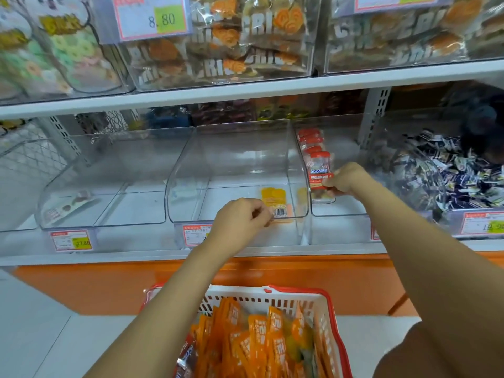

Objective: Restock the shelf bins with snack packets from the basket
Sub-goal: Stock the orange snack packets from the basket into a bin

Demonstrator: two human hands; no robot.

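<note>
While both hands are up at the shelf, the relation that matters is packet to fingers at the bins. The left hand (241,216) has its fingers curled and looks to be pinching the near end of a yellow packet (274,199). That packet lies flat in the middle bin (237,159), long axis running front to back, barcode end toward the person, far end pointing into the bin. So the packet sits just ahead and to the right of the left fingertips; a push straight away from the body would likely slide it deeper. The right hand (346,178) is also curled, thumb and fingers pinching the lower edge of a red packet (319,170). It stands upright at the front of the right bin (343,208), long axis vertical, with more red packets lined up behind it. Each hand is on its own bin, arms not crossed. The basket (300,291) is low in front of the body, well apart from both hands, heaped with orange packets (256,339). The left forearm passes right over the basket, so the left hand looks better placed for the next pick. The middle bin is almost bare, so most of the restocking looks not yet done.
</note>
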